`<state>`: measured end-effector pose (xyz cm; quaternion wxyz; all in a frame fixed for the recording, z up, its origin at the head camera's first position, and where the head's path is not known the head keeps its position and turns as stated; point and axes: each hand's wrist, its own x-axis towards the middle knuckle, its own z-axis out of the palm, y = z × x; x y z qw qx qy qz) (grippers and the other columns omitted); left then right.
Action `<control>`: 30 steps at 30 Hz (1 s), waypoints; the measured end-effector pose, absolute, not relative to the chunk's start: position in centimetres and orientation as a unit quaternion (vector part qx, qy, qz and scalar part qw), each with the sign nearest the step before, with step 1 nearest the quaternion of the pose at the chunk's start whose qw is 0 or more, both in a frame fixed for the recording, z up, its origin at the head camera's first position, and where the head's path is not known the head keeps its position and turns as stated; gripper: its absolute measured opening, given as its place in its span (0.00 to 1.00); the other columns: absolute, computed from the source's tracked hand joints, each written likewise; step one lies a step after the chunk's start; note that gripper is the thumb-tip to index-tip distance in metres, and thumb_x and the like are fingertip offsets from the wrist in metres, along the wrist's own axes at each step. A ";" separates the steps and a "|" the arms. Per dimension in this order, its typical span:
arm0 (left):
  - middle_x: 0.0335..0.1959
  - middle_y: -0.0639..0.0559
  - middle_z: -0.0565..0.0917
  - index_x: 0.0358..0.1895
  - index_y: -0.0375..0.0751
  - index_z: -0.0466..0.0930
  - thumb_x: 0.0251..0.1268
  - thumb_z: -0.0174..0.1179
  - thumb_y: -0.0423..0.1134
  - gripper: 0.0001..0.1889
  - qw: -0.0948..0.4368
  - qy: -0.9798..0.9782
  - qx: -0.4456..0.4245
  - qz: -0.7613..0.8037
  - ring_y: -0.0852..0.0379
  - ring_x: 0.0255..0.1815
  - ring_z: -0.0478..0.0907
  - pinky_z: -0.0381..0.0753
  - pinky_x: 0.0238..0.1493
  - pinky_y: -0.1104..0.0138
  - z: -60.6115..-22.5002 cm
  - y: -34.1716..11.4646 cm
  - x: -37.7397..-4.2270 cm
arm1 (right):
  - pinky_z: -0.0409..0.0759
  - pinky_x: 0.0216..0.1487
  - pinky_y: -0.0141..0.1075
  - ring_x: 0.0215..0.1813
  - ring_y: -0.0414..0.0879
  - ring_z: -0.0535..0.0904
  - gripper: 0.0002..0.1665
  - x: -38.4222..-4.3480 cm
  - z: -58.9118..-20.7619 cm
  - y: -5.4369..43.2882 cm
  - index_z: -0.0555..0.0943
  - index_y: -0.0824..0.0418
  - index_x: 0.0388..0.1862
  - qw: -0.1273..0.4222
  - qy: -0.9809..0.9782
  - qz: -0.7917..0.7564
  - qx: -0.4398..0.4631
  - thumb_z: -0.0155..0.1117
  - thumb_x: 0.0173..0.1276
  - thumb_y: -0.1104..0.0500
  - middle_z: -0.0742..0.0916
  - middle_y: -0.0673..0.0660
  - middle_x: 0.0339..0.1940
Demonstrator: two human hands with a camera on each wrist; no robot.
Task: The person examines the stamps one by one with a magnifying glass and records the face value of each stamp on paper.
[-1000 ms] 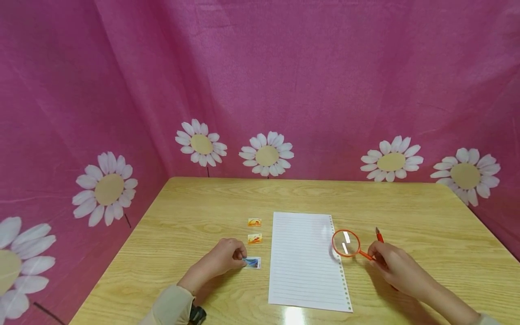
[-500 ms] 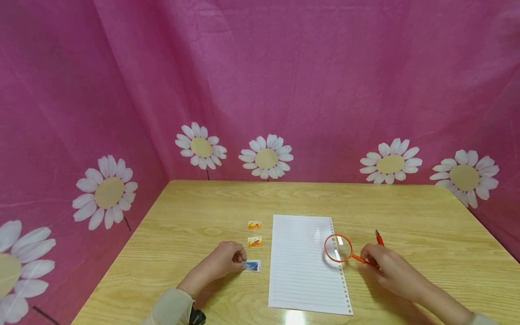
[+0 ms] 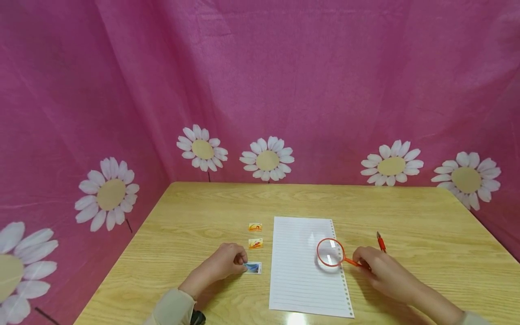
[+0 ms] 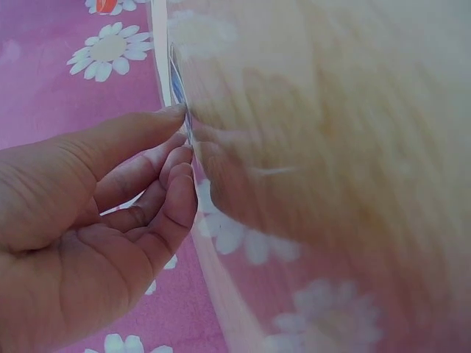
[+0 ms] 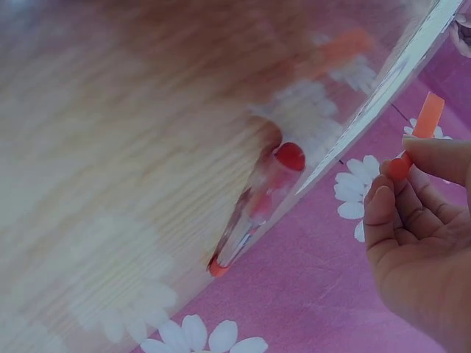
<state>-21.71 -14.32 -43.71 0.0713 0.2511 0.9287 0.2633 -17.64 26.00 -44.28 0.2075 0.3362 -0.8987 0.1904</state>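
My left hand (image 3: 223,262) pinches the left edge of a small blue picture stamp (image 3: 254,268) at the table's front. In the left wrist view the thumb lies on the stamp (image 4: 177,87) and the fingers curl beneath its edge. My right hand (image 3: 383,273) grips the handle of a red-rimmed magnifying glass (image 3: 330,253). Its lens hangs over the right margin of a lined sheet (image 3: 304,284) with punched holes. In the right wrist view the orange handle (image 5: 428,116) sits between thumb and fingers.
Two yellow-orange stamps (image 3: 255,243) lie in a column beyond the blue one. A red pen (image 3: 381,242) lies just past my right hand, partly hidden by it. The wooden table (image 3: 195,212) is backed by a pink flowered curtain (image 3: 308,90).
My right hand has moved left with the magnifying glass, bringing the lens farther over the sheet. More of the pen shows. My left hand stays at the blue stamp.
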 end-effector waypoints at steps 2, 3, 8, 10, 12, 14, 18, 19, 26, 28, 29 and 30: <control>0.26 0.56 0.77 0.30 0.40 0.80 0.55 0.70 0.31 0.07 0.070 0.929 0.252 0.261 0.63 0.29 0.68 0.70 0.33 0.72 -43.8 -14.3 -21.8 | 0.68 0.31 0.24 0.32 0.27 0.65 0.22 -17.7 -44.3 25.8 0.76 0.52 0.32 0.215 -0.897 0.188 0.339 0.74 0.46 0.73 0.74 0.38 0.28; 0.26 0.56 0.77 0.30 0.40 0.79 0.55 0.70 0.31 0.07 0.069 0.930 0.254 0.259 0.63 0.29 0.68 0.70 0.33 0.72 -43.8 -14.3 -21.8 | 0.68 0.31 0.25 0.32 0.27 0.66 0.23 -17.8 -44.3 25.7 0.76 0.52 0.32 0.215 -0.896 0.186 0.341 0.74 0.46 0.73 0.75 0.37 0.28; 0.25 0.56 0.76 0.30 0.40 0.79 0.55 0.70 0.31 0.07 0.071 0.929 0.256 0.257 0.63 0.28 0.68 0.70 0.32 0.72 -43.7 -14.3 -21.8 | 0.67 0.31 0.25 0.33 0.28 0.65 0.21 -17.9 -44.1 25.2 0.75 0.52 0.32 0.204 -0.894 0.187 0.352 0.75 0.47 0.72 0.74 0.37 0.27; 0.25 0.56 0.76 0.30 0.40 0.79 0.55 0.70 0.31 0.07 0.074 0.929 0.254 0.259 0.63 0.28 0.68 0.69 0.32 0.72 -43.7 -14.3 -21.8 | 0.65 0.32 0.23 0.32 0.28 0.65 0.21 -18.1 -44.1 25.0 0.75 0.52 0.32 0.207 -0.890 0.187 0.360 0.75 0.47 0.71 0.73 0.37 0.26; 0.25 0.56 0.76 0.30 0.40 0.79 0.55 0.70 0.31 0.07 0.078 0.929 0.251 0.261 0.63 0.28 0.68 0.69 0.32 0.72 -43.7 -14.3 -21.7 | 0.63 0.32 0.21 0.32 0.28 0.65 0.21 -18.2 -44.1 24.9 0.75 0.52 0.31 0.216 -0.885 0.187 0.369 0.75 0.46 0.72 0.72 0.37 0.26; 0.25 0.56 0.76 0.30 0.40 0.79 0.55 0.70 0.31 0.07 0.079 0.930 0.248 0.261 0.63 0.29 0.68 0.70 0.32 0.72 -43.6 -14.3 -21.7 | 0.62 0.33 0.18 0.31 0.28 0.65 0.22 -18.3 -44.2 24.7 0.75 0.52 0.31 0.228 -0.879 0.186 0.376 0.76 0.45 0.72 0.72 0.37 0.26; 0.25 0.56 0.76 0.30 0.40 0.79 0.56 0.70 0.32 0.07 0.081 0.930 0.241 0.263 0.63 0.29 0.68 0.70 0.33 0.72 -43.7 -14.3 -21.7 | 0.60 0.33 0.16 0.31 0.27 0.65 0.21 -18.5 -44.2 24.3 0.75 0.51 0.31 0.232 -0.875 0.189 0.381 0.76 0.47 0.70 0.72 0.37 0.25; 0.25 0.56 0.76 0.30 0.40 0.79 0.56 0.70 0.32 0.07 0.081 0.931 0.239 0.264 0.63 0.29 0.68 0.70 0.33 0.72 -43.6 -14.3 -21.7 | 0.60 0.33 0.16 0.31 0.27 0.65 0.21 -18.5 -44.2 24.2 0.75 0.51 0.31 0.230 -0.876 0.189 0.381 0.76 0.48 0.69 0.72 0.36 0.25; 0.26 0.56 0.76 0.30 0.41 0.79 0.55 0.70 0.31 0.07 0.079 0.932 0.235 0.264 0.62 0.29 0.68 0.70 0.33 0.71 -43.7 -14.2 -21.6 | 0.66 0.32 0.22 0.32 0.28 0.66 0.18 -18.4 -44.0 23.6 0.75 0.51 0.33 0.203 -0.882 0.187 0.382 0.73 0.52 0.69 0.73 0.38 0.27; 0.26 0.56 0.76 0.30 0.41 0.79 0.55 0.70 0.31 0.07 0.080 0.931 0.236 0.265 0.62 0.29 0.68 0.70 0.33 0.71 -43.6 -14.2 -21.6 | 0.67 0.32 0.23 0.33 0.28 0.67 0.20 -18.4 -44.0 23.4 0.75 0.51 0.33 0.207 -0.882 0.183 0.382 0.73 0.50 0.70 0.74 0.38 0.27; 0.26 0.56 0.76 0.30 0.41 0.79 0.55 0.70 0.31 0.07 0.081 0.931 0.237 0.265 0.62 0.29 0.68 0.70 0.33 0.71 -43.6 -14.3 -21.6 | 0.67 0.32 0.23 0.33 0.29 0.67 0.20 -18.4 -43.9 23.3 0.75 0.51 0.33 0.210 -0.882 0.180 0.382 0.73 0.50 0.71 0.74 0.38 0.28; 0.26 0.56 0.76 0.30 0.41 0.79 0.55 0.70 0.31 0.07 0.081 0.931 0.237 0.265 0.62 0.29 0.68 0.70 0.33 0.71 -43.6 -14.3 -21.6 | 0.68 0.32 0.23 0.33 0.29 0.67 0.20 -18.4 -43.9 23.2 0.75 0.51 0.33 0.213 -0.881 0.178 0.383 0.72 0.49 0.71 0.74 0.38 0.28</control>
